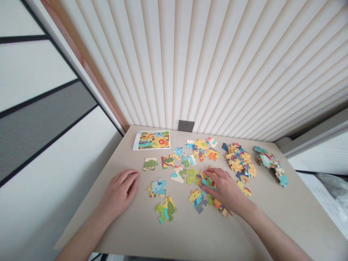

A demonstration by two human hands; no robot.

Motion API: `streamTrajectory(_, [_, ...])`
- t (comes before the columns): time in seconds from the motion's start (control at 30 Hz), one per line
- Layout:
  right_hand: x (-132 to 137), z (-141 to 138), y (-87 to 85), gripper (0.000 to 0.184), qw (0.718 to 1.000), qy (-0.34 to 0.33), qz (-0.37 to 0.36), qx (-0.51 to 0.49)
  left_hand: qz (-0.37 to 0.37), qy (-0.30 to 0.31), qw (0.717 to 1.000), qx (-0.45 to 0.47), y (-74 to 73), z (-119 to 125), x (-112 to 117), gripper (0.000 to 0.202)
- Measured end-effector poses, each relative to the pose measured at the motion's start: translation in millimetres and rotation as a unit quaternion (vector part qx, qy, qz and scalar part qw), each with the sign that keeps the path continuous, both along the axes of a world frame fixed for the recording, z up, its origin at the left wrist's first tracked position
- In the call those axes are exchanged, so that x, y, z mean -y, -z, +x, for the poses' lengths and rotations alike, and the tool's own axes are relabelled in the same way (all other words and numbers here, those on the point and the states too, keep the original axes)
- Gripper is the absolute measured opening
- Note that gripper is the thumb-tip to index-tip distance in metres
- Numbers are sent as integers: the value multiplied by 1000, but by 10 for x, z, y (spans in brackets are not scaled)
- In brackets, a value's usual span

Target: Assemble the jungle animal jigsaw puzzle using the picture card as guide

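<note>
While the left hand lies palm down on the beige table, its fingers stand slightly spread and hold nothing, just beside a blue jigsaw piece. Below that piece, nearer the table's front edge, sits a green and yellow jigsaw clump. The right hand arches over a small cluster of jigsaw pieces, its fingers curved down and touching them; whether they grip anything, I cannot tell. Under the heel of that hand lie orange and yellow jigsaw pieces, and just left of them is a yellow and grey piece.

Farther up the table come a green piece and a cream and green piece, then a scattered row including a green leaf-patterned piece and a red and green piece. To the right rises a loose heap of yellow and blue pieces, with a joined strip of pieces beyond it near the table's edge. At the back edge lies a printed picture card of jungle animals. Above it, a grey wall socket is set into the pleated white wall.
</note>
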State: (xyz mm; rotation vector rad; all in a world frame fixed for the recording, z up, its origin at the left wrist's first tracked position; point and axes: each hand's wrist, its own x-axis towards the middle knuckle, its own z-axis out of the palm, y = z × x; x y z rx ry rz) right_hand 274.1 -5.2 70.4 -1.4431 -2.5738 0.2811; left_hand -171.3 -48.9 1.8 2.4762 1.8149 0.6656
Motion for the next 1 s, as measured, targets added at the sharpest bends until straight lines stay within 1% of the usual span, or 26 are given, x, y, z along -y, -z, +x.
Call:
streamTrajectory(0.1, [1,-144,-8,51,1000,-9,-2,20,4,0,1000,-5,0,3,-2,29])
streamTrajectory(0.2, [-45,-244,-9,53,1000,-10,-3,28,12,-1,1000,-6,-30,25,14,29])
streamTrajectory(0.33, [-67,-335,2,55,999,-6,-1,35,38,-2,999,-10,-140,126,79,26])
streamTrajectory(0.47, [-93,-400,-2,52,1000,7,0,18,40,31,999,6,-275,324,181,27])
streamTrajectory(0.6, [-176,-424,-43,56,998,12,12,-62,16,66,997,46,-404,556,259,30])
streamTrajectory(0.73, [-220,-488,-102,61,980,36,8,-196,-39,102,986,129,-551,818,259,33])
streamTrajectory(0.8, [-184,-568,-135,65,967,52,-6,-249,-80,114,974,181,-618,984,230,39])
streamTrajectory(0.87, [-110,-671,-170,68,960,56,-25,-274,-131,134,955,229,-667,1166,187,51])
streamTrajectory(1.0, [69,-850,-239,79,960,25,-43,-274,-184,151,924,300,-695,1473,97,83])
